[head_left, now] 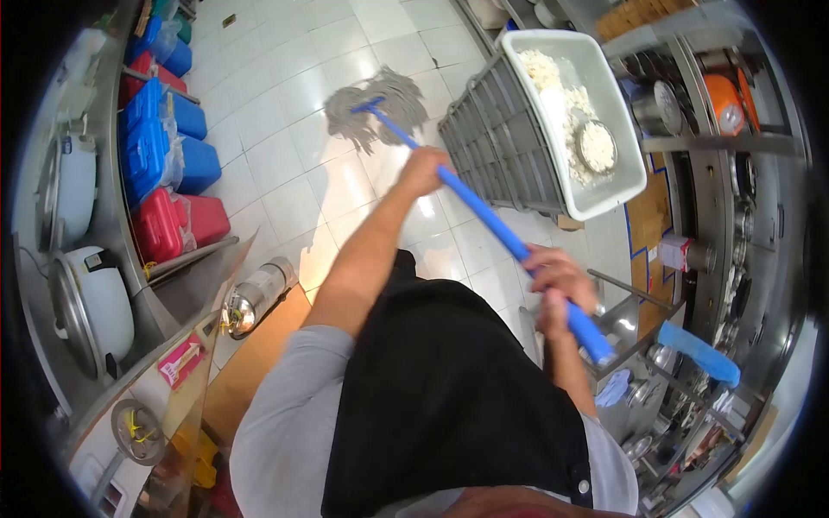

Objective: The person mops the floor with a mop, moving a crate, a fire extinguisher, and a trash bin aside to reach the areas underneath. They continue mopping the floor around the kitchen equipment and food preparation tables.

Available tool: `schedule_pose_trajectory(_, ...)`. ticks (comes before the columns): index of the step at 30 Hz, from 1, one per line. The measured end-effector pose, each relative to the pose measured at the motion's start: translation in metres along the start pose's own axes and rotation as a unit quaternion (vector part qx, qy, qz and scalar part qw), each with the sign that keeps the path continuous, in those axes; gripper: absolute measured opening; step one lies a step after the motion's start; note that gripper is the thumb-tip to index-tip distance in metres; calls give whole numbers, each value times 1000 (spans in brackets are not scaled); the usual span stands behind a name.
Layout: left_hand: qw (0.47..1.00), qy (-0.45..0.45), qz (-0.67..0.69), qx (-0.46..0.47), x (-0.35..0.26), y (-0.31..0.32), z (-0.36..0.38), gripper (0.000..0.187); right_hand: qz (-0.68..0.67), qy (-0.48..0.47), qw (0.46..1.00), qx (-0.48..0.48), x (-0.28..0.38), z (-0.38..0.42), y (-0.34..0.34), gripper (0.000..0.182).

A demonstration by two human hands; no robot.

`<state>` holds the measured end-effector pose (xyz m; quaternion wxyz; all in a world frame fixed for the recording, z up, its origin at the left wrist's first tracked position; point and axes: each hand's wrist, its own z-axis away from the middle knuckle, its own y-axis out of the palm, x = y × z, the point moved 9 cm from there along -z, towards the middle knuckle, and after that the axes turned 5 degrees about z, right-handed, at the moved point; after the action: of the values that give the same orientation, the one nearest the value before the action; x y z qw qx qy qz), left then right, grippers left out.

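A mop with a blue handle [484, 214] slants across the view, from lower right to its grey string head [380, 108], which lies spread on the white tiled floor [276, 147]. My left hand [423, 171] is wrapped round the handle partway down, with the arm stretched forward. Near the top end, my right hand [560, 283] is closed round the same handle, slightly blurred. Right of the mop, a white plastic tub [622, 168] rests on a stack of grey crates [501, 142]. Inside are white food pieces and a round metal bowl [596, 147] filled with them.
Blue and red cooler boxes [197, 164] line a low shelf on the left. Large rice cookers [91, 302] stand above them. A shiny metal cylinder [259, 298] is near my left side. Metal shelves with pots [661, 108] and a wire rack [682, 384] flank my right.
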<state>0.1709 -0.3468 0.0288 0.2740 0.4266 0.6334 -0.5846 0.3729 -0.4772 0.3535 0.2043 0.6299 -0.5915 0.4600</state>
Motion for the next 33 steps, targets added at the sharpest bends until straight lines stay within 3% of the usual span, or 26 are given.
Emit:
schedule_pose_trajectory(5,995,-40,-96,-13,20,-23,89,35,-89,23,989,113,-7,57,23,18)
schedule_pose_trajectory(7,990,-42,-124,-47,11,-12,143,33,-123,27,984,127,3,87,13,17)
schedule_pose_trajectory(12,978,-132,-159,-34,-36,29,263,30,-180,52,955,231,15,175,-27,25)
schedule_pose_trajectory(14,973,-148,-169,-55,-17,46,307,32,-194,72,944,258,8,207,-47,23)
schedule_pose_trajectory(18,939,-283,-194,-31,60,90,358,44,-207,83,952,209,-3,263,-89,15)
schedule_pose_trajectory(21,954,-228,-190,-39,41,148,351,48,-156,96,963,197,4,295,-147,18)
schedule_pose_trajectory(26,973,-164,-149,70,-82,255,311,36,-121,88,974,172,73,330,-253,24)
schedule_pose_trajectory(30,984,-71,-63,150,-218,374,281,31,-27,143,989,1,136,355,-377,38)
schedule_pose_trajectory(31,987,-51,-18,152,-242,405,280,32,-19,122,992,-14,157,356,-403,36)
schedule_pose_trajectory(33,965,-2,26,259,-315,458,275,27,19,107,994,-29,200,361,-446,36)
